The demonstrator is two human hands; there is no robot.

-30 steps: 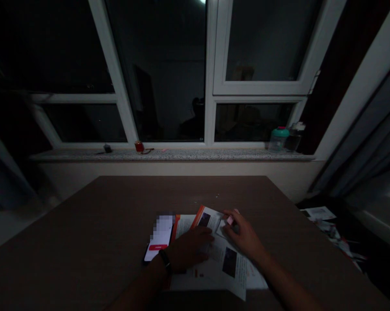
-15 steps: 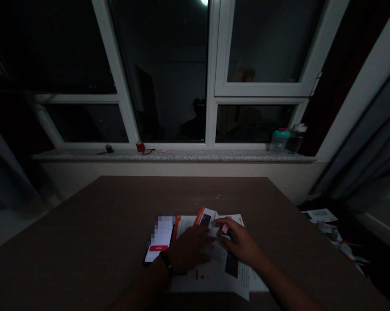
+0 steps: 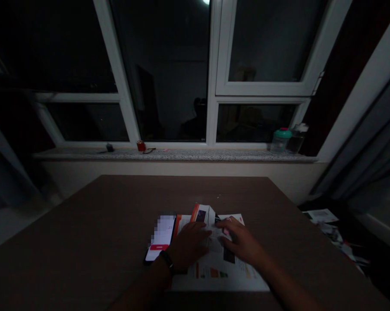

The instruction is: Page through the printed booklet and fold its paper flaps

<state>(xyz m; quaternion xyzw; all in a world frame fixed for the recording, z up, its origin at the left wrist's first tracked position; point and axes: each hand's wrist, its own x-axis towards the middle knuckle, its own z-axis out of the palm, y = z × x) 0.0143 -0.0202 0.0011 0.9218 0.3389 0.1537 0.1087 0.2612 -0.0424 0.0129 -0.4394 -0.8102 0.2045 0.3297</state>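
Note:
A printed white sheet with orange edging (image 3: pixel 221 283) lies on top of other printed pages on the table, its raised upper part (image 3: pixel 202 214) folded and tilted up. My left hand (image 3: pixel 189 242), with a dark band at the wrist, rests flat on the sheet, fingers stretched out to the right. Over the sheet's right side, my right hand (image 3: pixel 245 242) has its fingers curled around a small pink object (image 3: pixel 226 231), whose kind is too dim to make out. Just left of the pages lies a phone (image 3: pixel 159 237) with its screen lit.
The brown table (image 3: pixel 85 233) reaches toward a window. On the stone sill (image 3: pixel 188 155) stand a small red container (image 3: pixel 141 146), a teal-lidded bottle (image 3: pixel 281 141) and a clear bottle (image 3: pixel 297 138). Papers (image 3: pixel 322 215) lie beyond the table's right edge.
The sheet's raised upper part has shifted left. Its lower right corner, which stuck out past the pages beneath, has moved in. Both hands have stayed nearly in place.

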